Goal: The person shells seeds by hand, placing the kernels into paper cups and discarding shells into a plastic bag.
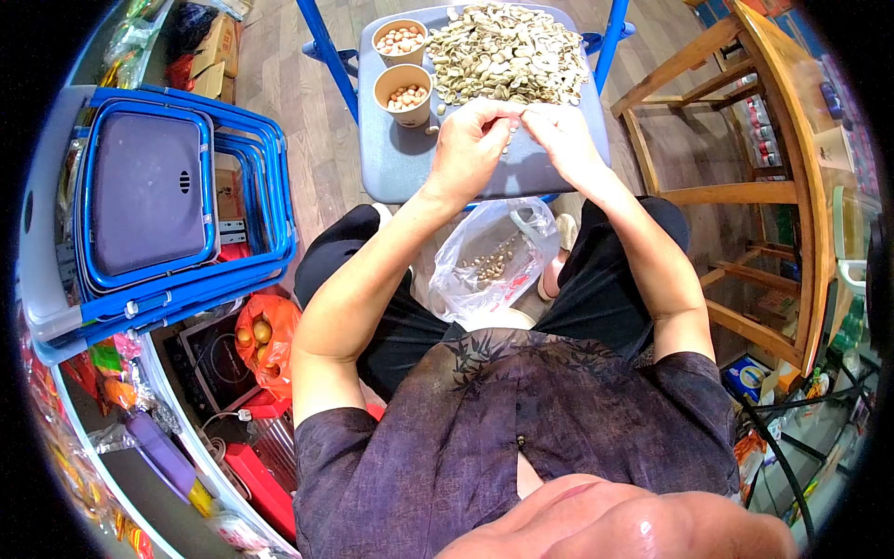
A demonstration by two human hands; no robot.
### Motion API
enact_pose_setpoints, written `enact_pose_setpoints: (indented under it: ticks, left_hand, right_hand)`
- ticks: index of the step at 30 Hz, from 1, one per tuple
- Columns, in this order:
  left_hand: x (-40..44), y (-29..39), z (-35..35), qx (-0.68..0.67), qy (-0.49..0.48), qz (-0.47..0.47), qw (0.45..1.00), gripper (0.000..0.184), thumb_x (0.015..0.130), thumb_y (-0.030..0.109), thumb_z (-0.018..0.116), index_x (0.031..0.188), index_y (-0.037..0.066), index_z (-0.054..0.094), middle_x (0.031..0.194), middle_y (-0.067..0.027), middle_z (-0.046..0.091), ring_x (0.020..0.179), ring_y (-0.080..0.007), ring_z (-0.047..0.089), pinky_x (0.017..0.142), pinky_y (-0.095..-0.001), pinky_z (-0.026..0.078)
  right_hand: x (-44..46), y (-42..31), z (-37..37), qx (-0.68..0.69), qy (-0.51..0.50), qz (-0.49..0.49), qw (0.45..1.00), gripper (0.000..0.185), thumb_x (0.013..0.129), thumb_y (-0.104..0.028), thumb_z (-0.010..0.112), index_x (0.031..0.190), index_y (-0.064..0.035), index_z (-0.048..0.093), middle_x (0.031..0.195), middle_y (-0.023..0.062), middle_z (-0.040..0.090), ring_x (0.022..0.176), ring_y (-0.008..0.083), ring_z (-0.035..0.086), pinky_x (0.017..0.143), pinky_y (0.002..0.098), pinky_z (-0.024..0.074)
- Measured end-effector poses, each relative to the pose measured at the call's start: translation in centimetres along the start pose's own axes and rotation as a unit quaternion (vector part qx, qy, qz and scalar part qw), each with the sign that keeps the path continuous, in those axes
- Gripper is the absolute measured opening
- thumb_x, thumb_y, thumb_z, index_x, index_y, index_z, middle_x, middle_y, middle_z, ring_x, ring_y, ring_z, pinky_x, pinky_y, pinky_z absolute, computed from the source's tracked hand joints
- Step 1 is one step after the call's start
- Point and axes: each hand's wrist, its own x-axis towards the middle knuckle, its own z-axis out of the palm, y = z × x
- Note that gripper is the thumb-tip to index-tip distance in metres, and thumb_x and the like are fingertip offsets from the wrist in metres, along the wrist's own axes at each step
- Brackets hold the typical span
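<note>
My left hand (468, 149) and my right hand (564, 142) meet over the grey seat of a blue-framed chair (391, 168). Fingers of both are pinched together at the tips; whatever they grip is too small and hidden to name. Small pale bits (508, 145) show just under the fingertips. Right behind the hands spreads a big pile of beige, shell-like pieces (507, 56). Left of the pile stand two paper cups, a nearer one (406, 114) and a farther one (399, 58), both holding pinkish-brown nuts.
Between my legs a clear plastic bag (456, 270) hangs open with small brown bits inside. Folded blue-framed chairs (154, 186) stand at left, near an orange bag (270, 340) of round yellowish items. A wooden frame (726, 194) stands at right.
</note>
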Motion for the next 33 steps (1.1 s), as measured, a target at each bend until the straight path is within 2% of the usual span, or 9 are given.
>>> enact_pose_setpoints:
  ticks: [5, 7, 8, 10, 13, 16, 18, 25, 33]
  left_hand:
    - [0.2, -0.3, 0.1, -0.002, 0.002, -0.001, 1.0, 0.014, 0.086, 0.001, 0.064, 0.098, 0.002, 0.07, 0.083, -0.0051, 0.066, 0.071, -0.0094, 0.059, 0.065, -0.0247, 0.049]
    - [0.3, 0.0, -0.1, -0.004, 0.007, 0.007, 1.0, 0.015, 0.085, 0.001, 0.065, 0.098, 0.002, 0.07, 0.082, -0.005, 0.066, 0.07, -0.0098, 0.059, 0.064, -0.0249, 0.049]
    - [0.2, 0.2, -0.4, 0.043, -0.011, 0.013, 0.999, 0.016, 0.086, 0.003, 0.065, 0.102, 0.002, 0.07, 0.085, -0.0033, 0.066, 0.074, -0.0082, 0.059, 0.067, -0.0232, 0.049]
    - [0.2, 0.8, -0.7, 0.09, -0.028, 0.019, 0.995, 0.018, 0.088, 0.004, 0.065, 0.105, 0.003, 0.069, 0.088, -0.0016, 0.067, 0.079, -0.0065, 0.059, 0.071, -0.0216, 0.049]
    - [0.2, 1.1, -0.7, 0.109, -0.027, 0.017, 0.994, 0.016, 0.087, 0.005, 0.067, 0.103, 0.003, 0.069, 0.085, 0.0003, 0.065, 0.074, -0.0051, 0.056, 0.067, -0.0207, 0.047]
    - [0.3, 1.0, -0.7, 0.087, -0.029, 0.008, 0.996, 0.014, 0.085, 0.006, 0.069, 0.099, 0.004, 0.069, 0.085, 0.0016, 0.065, 0.073, -0.0042, 0.054, 0.067, -0.0196, 0.046]
    - [0.6, 0.5, -0.7, -0.056, -0.047, -0.061, 0.995, 0.012, 0.085, 0.008, 0.07, 0.096, 0.006, 0.069, 0.086, 0.0027, 0.065, 0.073, -0.0039, 0.053, 0.068, -0.0191, 0.045]
    - [0.6, 0.0, -0.9, -0.054, -0.053, -0.071, 0.995, 0.012, 0.086, 0.01, 0.07, 0.098, 0.006, 0.069, 0.089, 0.0023, 0.066, 0.078, -0.0046, 0.055, 0.072, -0.0201, 0.045]
    - [0.7, 0.3, -1.0, -0.09, -0.084, -0.076, 0.989, 0.012, 0.086, 0.009, 0.07, 0.097, 0.005, 0.067, 0.089, 0.0015, 0.065, 0.081, -0.0054, 0.057, 0.075, -0.0211, 0.047]
  right_hand:
    - [0.3, 0.9, -0.2, 0.003, -0.02, 0.007, 1.0, 0.029, 0.094, -0.023, 0.053, 0.08, 0.0025, 0.059, 0.065, -0.0038, 0.048, 0.062, 0.0055, 0.04, 0.053, 0.0267, 0.034]
    - [0.4, 0.8, 0.2, 0.036, -0.002, -0.015, 0.999, 0.03, 0.094, -0.025, 0.054, 0.076, -0.0012, 0.058, 0.064, -0.0062, 0.045, 0.058, 0.0049, 0.037, 0.05, 0.0251, 0.0308]
    - [0.4, 0.5, 0.1, 0.036, -0.003, -0.016, 0.999, 0.03, 0.094, -0.025, 0.054, 0.076, -0.0012, 0.058, 0.064, -0.0062, 0.045, 0.058, 0.0049, 0.037, 0.05, 0.0251, 0.0308]
    - [0.2, -0.6, -0.5, 0.137, -0.067, 0.113, 0.982, 0.029, 0.093, -0.028, 0.055, 0.075, -0.0068, 0.056, 0.063, -0.0081, 0.041, 0.055, 0.004, 0.033, 0.049, 0.0227, 0.027]
    - [0.2, -0.5, -0.9, 0.206, -0.105, 0.176, 0.957, 0.027, 0.094, -0.032, 0.053, 0.077, -0.0111, 0.055, 0.062, -0.0087, 0.036, 0.053, 0.0037, 0.029, 0.047, 0.0216, 0.0231]
    - [0.3, -0.2, -1.0, 0.26, -0.122, 0.181, 0.941, 0.03, 0.096, -0.035, 0.051, 0.078, -0.0113, 0.054, 0.062, -0.0081, 0.035, 0.053, 0.0037, 0.027, 0.046, 0.022, 0.0212]
    - [0.2, -0.1, -0.9, 0.262, -0.118, 0.165, 0.943, 0.031, 0.096, -0.036, 0.05, 0.077, -0.0116, 0.054, 0.062, -0.008, 0.035, 0.052, 0.0037, 0.026, 0.046, 0.0221, 0.0214]
    - [0.0, -1.6, -0.4, 0.221, -0.069, 0.147, 0.962, 0.034, 0.098, -0.037, 0.048, 0.074, -0.0127, 0.05, 0.062, -0.0079, 0.035, 0.052, 0.0035, 0.027, 0.046, 0.0217, 0.0219]
    - [0.0, -1.1, -0.9, 0.262, -0.107, 0.158, 0.946, 0.031, 0.095, -0.034, 0.051, 0.074, -0.0123, 0.051, 0.061, -0.0081, 0.036, 0.052, 0.0035, 0.028, 0.046, 0.0214, 0.0224]
